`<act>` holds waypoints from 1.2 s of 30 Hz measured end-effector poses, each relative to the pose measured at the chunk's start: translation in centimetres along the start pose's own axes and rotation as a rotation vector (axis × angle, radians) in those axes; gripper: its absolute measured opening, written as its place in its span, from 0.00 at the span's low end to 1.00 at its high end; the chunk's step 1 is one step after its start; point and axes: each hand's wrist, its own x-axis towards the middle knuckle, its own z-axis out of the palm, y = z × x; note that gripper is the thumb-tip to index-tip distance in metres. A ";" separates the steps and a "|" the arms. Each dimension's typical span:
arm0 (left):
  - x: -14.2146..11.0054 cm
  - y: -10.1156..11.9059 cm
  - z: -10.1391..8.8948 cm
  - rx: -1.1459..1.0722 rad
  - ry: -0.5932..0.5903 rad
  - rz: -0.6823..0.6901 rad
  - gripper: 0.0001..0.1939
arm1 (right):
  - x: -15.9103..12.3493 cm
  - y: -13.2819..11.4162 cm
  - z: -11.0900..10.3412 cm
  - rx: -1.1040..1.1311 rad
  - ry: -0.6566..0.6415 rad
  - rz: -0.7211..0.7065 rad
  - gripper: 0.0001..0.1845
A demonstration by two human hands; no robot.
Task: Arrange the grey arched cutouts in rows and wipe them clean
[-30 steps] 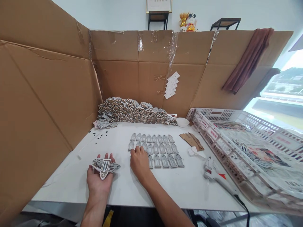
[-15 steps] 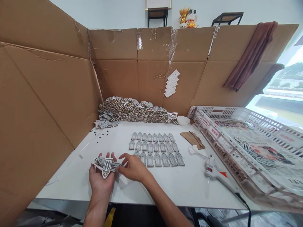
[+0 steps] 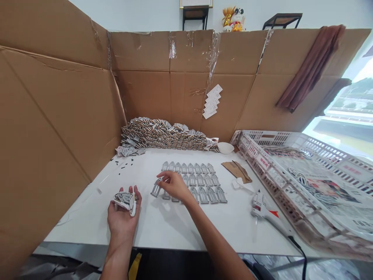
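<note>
My left hand (image 3: 122, 219) lies palm up near the white table's (image 3: 163, 229) front edge, its fingers curled round a small stack of grey arch-shaped cutouts (image 3: 125, 200). My right hand (image 3: 174, 186) hovers over the left end of the rows of arch cutouts (image 3: 201, 179) laid flat on the table. Between thumb and fingers it pinches a single arch cutout (image 3: 156, 188), tilted, just left of the rows.
A long heap of the same cutouts (image 3: 163, 136) runs along the cardboard wall (image 3: 58, 116) at the back. A white bowl (image 3: 225, 147), brown card pieces (image 3: 236, 171), a glue gun (image 3: 264, 212) and a white crate lined with newspaper (image 3: 305, 175) are on the right.
My right hand went from the rows to the stack in my left hand, took one cutout and carried it back toward the rows. The stack in my left hand is smaller.
</note>
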 end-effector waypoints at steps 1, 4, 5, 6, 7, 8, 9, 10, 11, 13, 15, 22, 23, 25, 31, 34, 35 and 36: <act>-0.1 0.0 0.1 -0.001 0.004 0.000 0.23 | 0.8 0.2 -0.1 -0.088 -0.048 0.005 0.15; -0.1 0.0 0.0 -0.006 0.004 -0.004 0.23 | 2.8 0.7 -0.1 -0.304 -0.192 0.015 0.15; 0.0 0.1 -0.1 -0.005 0.000 -0.005 0.23 | 3.3 0.9 0.0 -0.344 -0.218 0.009 0.14; 0.1 0.1 -0.2 -0.001 -0.003 -0.005 0.23 | 3.6 1.0 0.0 -0.369 -0.231 -0.003 0.13; 0.3 0.1 -0.3 0.007 -0.005 -0.004 0.23 | 3.9 1.0 0.1 -0.385 -0.236 -0.015 0.12; 0.4 0.1 -0.5 0.018 -0.009 -0.003 0.23 | 4.0 1.1 0.1 -0.406 -0.238 -0.030 0.12; 0.6 0.1 -0.7 0.028 -0.016 0.000 0.23 | 4.0 1.1 0.1 -0.427 -0.236 -0.043 0.12; 0.6 0.0 -0.8 0.037 -0.021 0.002 0.22 | 3.8 1.2 0.2 -0.447 -0.230 -0.056 0.13; 0.7 0.0 -0.9 0.044 -0.027 0.002 0.22 | 3.7 1.4 0.2 -0.463 -0.220 -0.066 0.13; 0.6 -0.1 -1.0 0.049 -0.039 0.007 0.22 | 3.2 1.6 0.3 -0.488 -0.192 -0.079 0.13; 0.5 -0.1 -0.9 0.053 -0.034 0.014 0.23 | 2.8 1.8 0.4 -0.508 -0.158 -0.088 0.13; -0.5 -0.7 0.1 0.157 0.017 0.014 0.24 | -0.8 -0.9 0.6 -0.323 -0.165 -0.207 0.15; -0.7 -1.0 0.1 0.174 0.009 0.017 0.24 | -1.9 -1.4 0.8 -0.258 -0.213 -0.201 0.17; -1.3 -1.7 0.0 0.205 -0.024 0.032 0.24 | -4.2 -2.2 1.4 -0.131 -0.248 -0.134 0.21; -4.6 -4.2 -0.6 0.269 -0.076 0.050 0.25 | -10.4 -0.7 3.5 0.333 0.045 0.001 0.22; -6.0 -5.2 -0.3 0.246 -0.016 -0.028 0.24 | -12.9 1.3 2.7 0.498 0.121 0.036 0.23; -6.3 -5.4 -0.2 0.221 0.016 -0.047 0.24 | -13.6 1.9 2.0 0.549 0.149 0.046 0.24; -6.5 -5.6 0.0 0.195 0.046 -0.057 0.24 | -14.4 2.5 1.0 0.589 0.185 0.051 0.23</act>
